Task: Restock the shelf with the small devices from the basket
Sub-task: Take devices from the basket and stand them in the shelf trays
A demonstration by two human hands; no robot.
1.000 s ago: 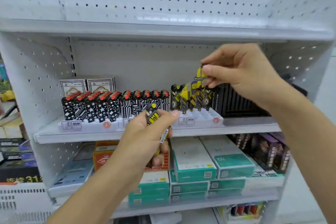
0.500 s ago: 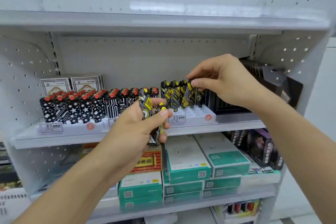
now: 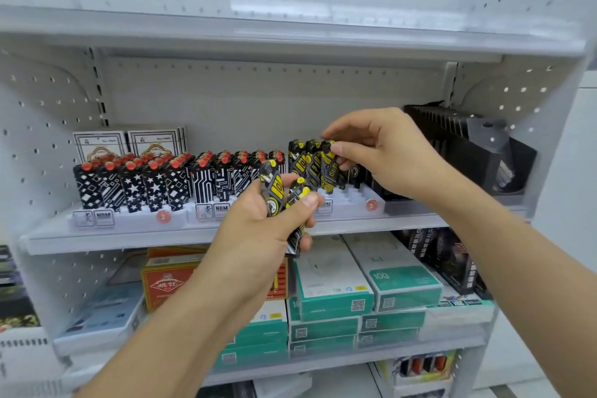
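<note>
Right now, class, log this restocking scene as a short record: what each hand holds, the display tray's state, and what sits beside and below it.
left hand: grips spare black-and-yellow devices
right hand: pinches one black-and-yellow device at the white slotted tray
tray state: back slots filled, front slots bare
left of tray: red-capped black-and-white devices
shelf below: teal-and-white boxes

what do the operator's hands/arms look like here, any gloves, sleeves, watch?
Both the left hand and the right hand are bare: no gloves, no rings visible. Both forearms are uncovered as far as the frame shows, with no sleeve, watch or wristband in view. No markers or cables on either arm.
</note>
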